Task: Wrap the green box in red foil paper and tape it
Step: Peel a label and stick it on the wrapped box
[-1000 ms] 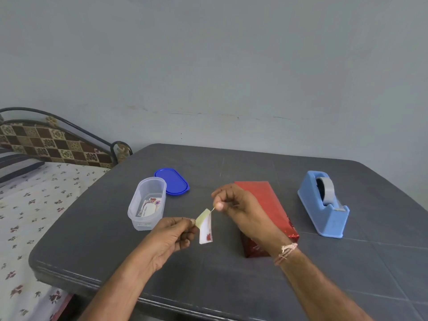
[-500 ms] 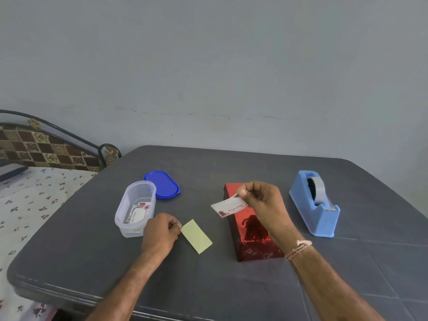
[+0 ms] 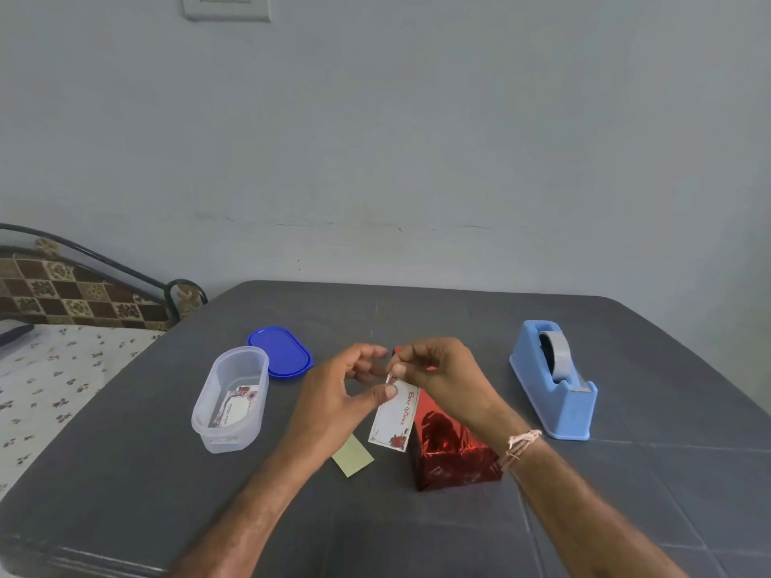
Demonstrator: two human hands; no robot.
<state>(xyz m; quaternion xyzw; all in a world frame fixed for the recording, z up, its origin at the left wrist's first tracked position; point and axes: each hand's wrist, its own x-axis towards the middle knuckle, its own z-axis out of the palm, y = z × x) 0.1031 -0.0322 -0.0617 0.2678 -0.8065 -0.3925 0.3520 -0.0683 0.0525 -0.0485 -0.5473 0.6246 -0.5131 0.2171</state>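
The box wrapped in red foil [image 3: 452, 450] lies on the grey table [image 3: 626, 515], its far end hidden behind my hands. My right hand [image 3: 442, 375] pinches the top edge of a white gift sticker [image 3: 394, 419] with red roses, which hangs down over the box's left side. My left hand [image 3: 338, 400] has come up to it, with the thumb touching the sticker's upper left edge and the fingers loosely curled. A pale yellow backing paper [image 3: 352, 455] lies flat on the table below my left hand.
A blue tape dispenser [image 3: 553, 379] stands to the right of the box. At the left are a clear plastic tub [image 3: 231, 400] holding more stickers and its blue lid [image 3: 280, 351] behind it. A bed [image 3: 50, 369] adjoins the table's left edge.
My left hand let go of the yellow backing paper on the table and rose to the sticker. My right hand turned the sticker so it hangs downward.
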